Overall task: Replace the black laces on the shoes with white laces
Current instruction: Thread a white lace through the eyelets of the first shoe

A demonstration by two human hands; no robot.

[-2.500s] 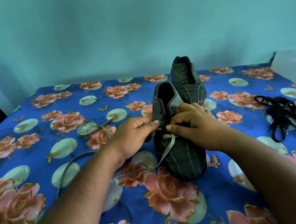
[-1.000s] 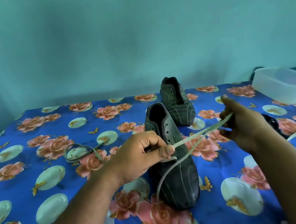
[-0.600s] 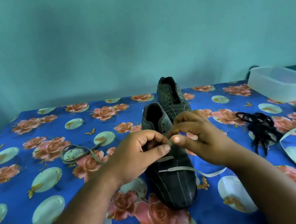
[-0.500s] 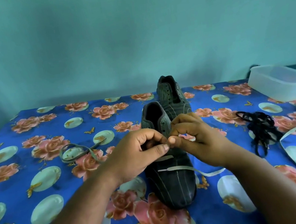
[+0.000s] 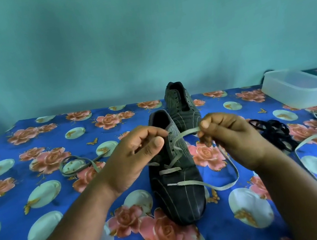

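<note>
Right hand [image 5: 233, 137] pinching white lace [image 5: 186, 132], now pulled out to the right; half a second back, pressed against the left. Left hand [image 5: 136, 156] loosely curled, steadying near shoe [image 5: 176, 181]. Lowest eyelets threaded; upper rows and far shoe [image 5: 181, 105] unlaced. Black laces [image 5: 274, 132] discarded at right.

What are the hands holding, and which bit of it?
The right hand pinches the white lace near its free end, just past the near shoe. The left hand's grip cannot be told.

Teal wall [image 5: 139, 29], floral tablecloth [image 5: 41, 200]
</note>
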